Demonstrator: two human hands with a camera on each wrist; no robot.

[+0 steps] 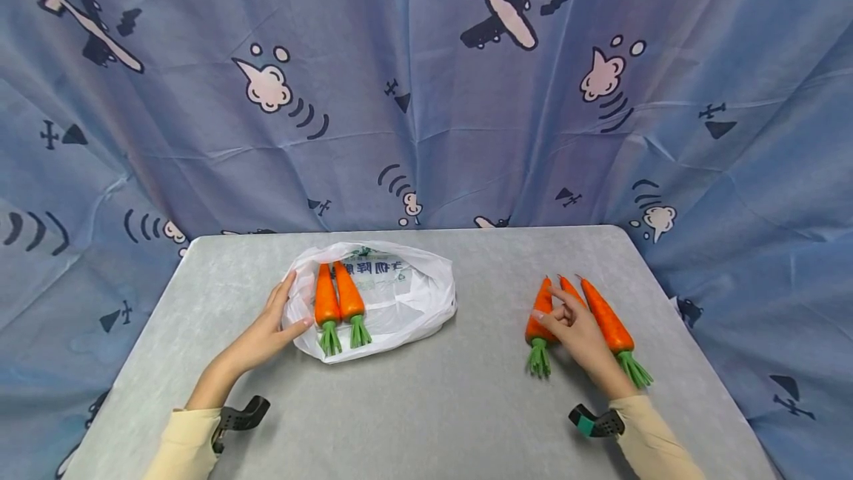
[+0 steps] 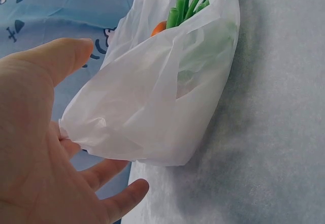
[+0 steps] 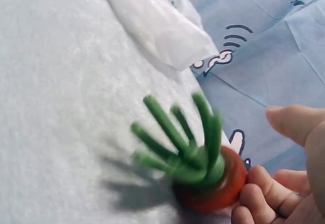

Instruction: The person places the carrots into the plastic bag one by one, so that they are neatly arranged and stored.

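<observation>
In the head view a white plastic bag (image 1: pixel 426 310) lies with its mouth toward the viewer's side, and two orange carrots (image 1: pixel 326 295) with green stems rest in it. My left hand (image 1: pixel 263 332) is at the bag's left edge, fingers spread. In the left wrist view its fingertips (image 2: pixel 138 187) reach behind and under the bag (image 2: pixel 132 102), the thumb held apart. My right hand (image 1: pixel 580 328) is over the leftmost carrot (image 1: pixel 538 328) of three at the right. The right wrist view shows bent fingers touching that carrot's side (image 3: pixel 218 198), its thumb raised clear.
Two more carrots (image 1: pixel 606 317) lie beside and partly under my right hand. All stand on a grey table (image 1: pixel 426 421). A blue curtain (image 1: pixel 333 154) with plane prints hangs right behind the far edge and along both sides.
</observation>
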